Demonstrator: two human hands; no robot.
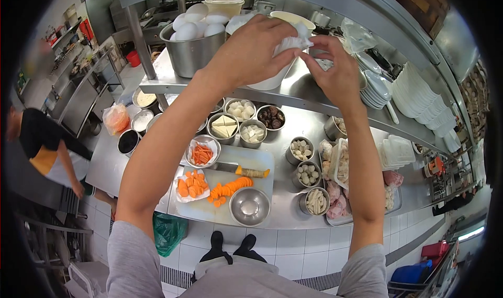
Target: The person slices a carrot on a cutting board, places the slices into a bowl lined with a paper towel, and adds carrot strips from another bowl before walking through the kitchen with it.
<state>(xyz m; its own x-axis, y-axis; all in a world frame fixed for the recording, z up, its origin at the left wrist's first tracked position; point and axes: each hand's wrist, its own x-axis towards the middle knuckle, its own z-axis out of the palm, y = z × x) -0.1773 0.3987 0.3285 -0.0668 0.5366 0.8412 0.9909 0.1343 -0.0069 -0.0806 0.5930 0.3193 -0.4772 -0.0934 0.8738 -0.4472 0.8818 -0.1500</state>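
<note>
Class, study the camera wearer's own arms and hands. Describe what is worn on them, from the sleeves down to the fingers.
The left sleeve and right sleeve are plain light grey and short, ending just above the elbows. Both forearms are uncovered. The left hand and right hand wear no gloves, and no watch or bracelet shows.

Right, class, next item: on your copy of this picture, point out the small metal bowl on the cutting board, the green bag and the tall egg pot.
Metal bowl (250, 206): head view, inside bottom.
Green bag (168, 234): head view, middle.
Tall pot (194, 57): head view, outer wall.
</note>
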